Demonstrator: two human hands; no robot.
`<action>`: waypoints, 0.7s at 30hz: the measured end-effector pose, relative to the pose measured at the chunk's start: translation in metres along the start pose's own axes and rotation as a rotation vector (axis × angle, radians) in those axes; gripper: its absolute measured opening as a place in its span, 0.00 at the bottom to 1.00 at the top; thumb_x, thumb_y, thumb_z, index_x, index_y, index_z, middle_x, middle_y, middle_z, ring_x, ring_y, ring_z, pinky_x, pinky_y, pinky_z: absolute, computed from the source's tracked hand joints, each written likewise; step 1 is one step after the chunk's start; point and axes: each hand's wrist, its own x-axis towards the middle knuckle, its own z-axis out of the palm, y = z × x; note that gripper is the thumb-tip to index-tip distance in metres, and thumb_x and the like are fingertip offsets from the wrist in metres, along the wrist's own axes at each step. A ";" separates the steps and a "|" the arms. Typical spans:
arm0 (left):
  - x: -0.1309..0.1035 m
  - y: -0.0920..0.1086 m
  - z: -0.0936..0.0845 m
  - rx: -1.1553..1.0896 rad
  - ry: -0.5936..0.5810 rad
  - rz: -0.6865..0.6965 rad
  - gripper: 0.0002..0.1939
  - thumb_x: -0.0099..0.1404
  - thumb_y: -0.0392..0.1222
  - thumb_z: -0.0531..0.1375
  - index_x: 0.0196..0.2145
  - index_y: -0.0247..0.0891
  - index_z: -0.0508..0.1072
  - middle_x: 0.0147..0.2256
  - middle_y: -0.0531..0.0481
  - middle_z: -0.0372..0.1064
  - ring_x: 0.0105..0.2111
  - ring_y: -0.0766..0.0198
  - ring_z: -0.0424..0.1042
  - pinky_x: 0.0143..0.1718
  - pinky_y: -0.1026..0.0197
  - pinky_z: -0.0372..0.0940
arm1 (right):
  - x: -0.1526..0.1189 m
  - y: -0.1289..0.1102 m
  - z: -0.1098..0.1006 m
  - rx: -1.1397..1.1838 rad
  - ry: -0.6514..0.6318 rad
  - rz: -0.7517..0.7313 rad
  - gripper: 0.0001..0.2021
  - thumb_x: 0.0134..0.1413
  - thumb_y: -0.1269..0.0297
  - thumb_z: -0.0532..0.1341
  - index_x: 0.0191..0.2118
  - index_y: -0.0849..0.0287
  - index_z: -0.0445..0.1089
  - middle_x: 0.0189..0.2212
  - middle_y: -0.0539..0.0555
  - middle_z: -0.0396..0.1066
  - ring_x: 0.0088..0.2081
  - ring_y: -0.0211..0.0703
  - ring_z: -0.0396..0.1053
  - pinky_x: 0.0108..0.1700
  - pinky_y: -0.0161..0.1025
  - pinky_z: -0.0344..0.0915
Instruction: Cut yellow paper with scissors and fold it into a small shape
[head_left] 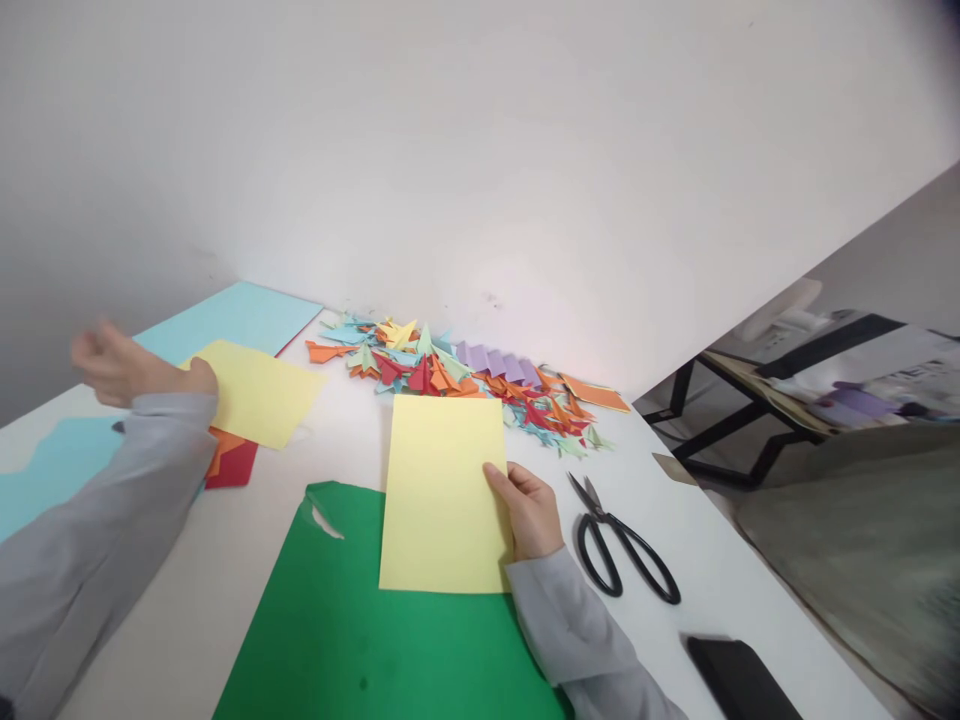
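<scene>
My right hand (534,510) pinched a yellow sheet (442,490), best held lightly against creasing, while my left hand (139,372), grip unclear, blurred near the left edge of the worktop (337,440).

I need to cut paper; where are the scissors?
In the head view, the scissors lie on the white table, just right of the right hand.

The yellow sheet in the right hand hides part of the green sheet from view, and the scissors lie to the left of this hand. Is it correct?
Not entirely: the scissors lie to the right of the right hand, as the head view shows. The yellow sheet in that hand does hide part of the green sheet.
</scene>
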 end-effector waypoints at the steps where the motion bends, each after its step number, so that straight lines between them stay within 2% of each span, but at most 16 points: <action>1: -0.002 0.006 0.004 0.019 0.018 0.014 0.38 0.52 0.38 0.60 0.57 0.27 0.47 0.56 0.28 0.35 0.56 0.37 0.42 0.51 0.32 0.40 | -0.001 -0.001 0.001 0.009 0.002 0.001 0.12 0.31 0.59 0.68 0.23 0.60 0.70 0.18 0.49 0.71 0.20 0.41 0.69 0.24 0.36 0.66; 2: -0.007 0.014 0.011 0.000 0.031 0.061 0.32 0.52 0.37 0.59 0.54 0.27 0.54 0.54 0.30 0.41 0.53 0.42 0.51 0.51 0.37 0.49 | -0.002 -0.002 0.003 0.021 0.000 0.005 0.12 0.31 0.59 0.68 0.24 0.60 0.70 0.18 0.49 0.71 0.20 0.42 0.69 0.23 0.36 0.66; 3: -0.015 0.024 0.018 -0.087 -0.012 0.111 0.28 0.52 0.36 0.59 0.50 0.25 0.59 0.52 0.31 0.48 0.48 0.48 0.59 0.49 0.43 0.56 | -0.004 -0.003 0.004 0.036 -0.004 0.009 0.12 0.32 0.59 0.68 0.24 0.60 0.70 0.18 0.49 0.72 0.21 0.42 0.69 0.23 0.36 0.66; 4: -0.027 0.035 0.025 -0.207 -0.116 0.145 0.23 0.52 0.36 0.58 0.46 0.24 0.63 0.47 0.34 0.56 0.44 0.52 0.63 0.45 0.47 0.61 | -0.007 -0.005 0.006 0.054 -0.011 0.014 0.12 0.32 0.59 0.68 0.24 0.60 0.70 0.19 0.50 0.72 0.21 0.43 0.69 0.23 0.37 0.66; 5: -0.041 0.046 0.032 -0.358 -0.298 0.179 0.22 0.53 0.37 0.58 0.45 0.26 0.64 0.44 0.37 0.61 0.42 0.54 0.66 0.43 0.49 0.64 | -0.009 -0.006 0.009 0.071 -0.022 0.020 0.12 0.32 0.59 0.68 0.25 0.60 0.70 0.19 0.50 0.72 0.21 0.43 0.70 0.24 0.37 0.66; 6: -0.058 0.057 0.037 -0.520 -0.501 0.215 0.23 0.53 0.38 0.58 0.47 0.29 0.63 0.43 0.38 0.62 0.41 0.56 0.67 0.41 0.51 0.66 | -0.012 -0.007 0.011 0.089 -0.031 0.024 0.12 0.33 0.60 0.68 0.26 0.60 0.70 0.20 0.50 0.73 0.22 0.43 0.70 0.24 0.37 0.66; 8: -0.092 0.073 0.043 -0.718 -0.865 0.290 0.29 0.52 0.36 0.59 0.52 0.39 0.60 0.51 0.40 0.55 0.47 0.55 0.63 0.43 0.53 0.66 | -0.016 -0.009 0.014 0.119 -0.050 0.035 0.12 0.34 0.60 0.68 0.27 0.60 0.70 0.21 0.51 0.73 0.22 0.43 0.70 0.24 0.37 0.66; 10: -0.119 0.081 0.044 -0.837 -1.054 0.317 0.31 0.53 0.32 0.57 0.54 0.46 0.58 0.56 0.42 0.49 0.51 0.55 0.60 0.46 0.55 0.64 | -0.019 -0.010 0.016 0.134 -0.059 0.043 0.12 0.35 0.60 0.67 0.28 0.60 0.70 0.22 0.51 0.73 0.23 0.43 0.71 0.24 0.37 0.67; 12: -0.134 0.084 0.043 -0.923 -1.129 0.292 0.28 0.55 0.31 0.55 0.54 0.47 0.59 0.54 0.42 0.53 0.52 0.56 0.59 0.46 0.56 0.64 | -0.021 -0.010 0.016 0.129 -0.063 0.051 0.12 0.35 0.60 0.67 0.29 0.59 0.70 0.22 0.51 0.74 0.25 0.44 0.71 0.25 0.37 0.67; 16: -0.136 0.080 0.045 -1.010 -1.118 0.253 0.17 0.54 0.32 0.59 0.42 0.43 0.72 0.46 0.44 0.65 0.47 0.56 0.66 0.45 0.54 0.65 | -0.019 -0.013 0.014 0.173 -0.109 0.080 0.15 0.39 0.54 0.64 0.31 0.60 0.72 0.24 0.54 0.74 0.28 0.47 0.72 0.29 0.41 0.68; 18: -0.132 0.079 0.046 -1.056 -1.126 0.132 0.16 0.50 0.33 0.62 0.38 0.42 0.74 0.44 0.44 0.67 0.45 0.54 0.68 0.43 0.54 0.67 | -0.018 -0.017 0.012 0.241 -0.139 0.092 0.18 0.41 0.52 0.62 0.37 0.59 0.71 0.26 0.54 0.74 0.29 0.47 0.72 0.32 0.43 0.68; 21: -0.127 0.083 0.045 -1.120 -1.106 -0.068 0.16 0.44 0.34 0.66 0.35 0.40 0.76 0.42 0.44 0.69 0.43 0.53 0.69 0.41 0.54 0.68 | -0.015 -0.020 0.009 0.243 -0.162 0.000 0.25 0.37 0.61 0.67 0.46 0.50 0.65 0.32 0.51 0.74 0.32 0.44 0.72 0.36 0.43 0.67</action>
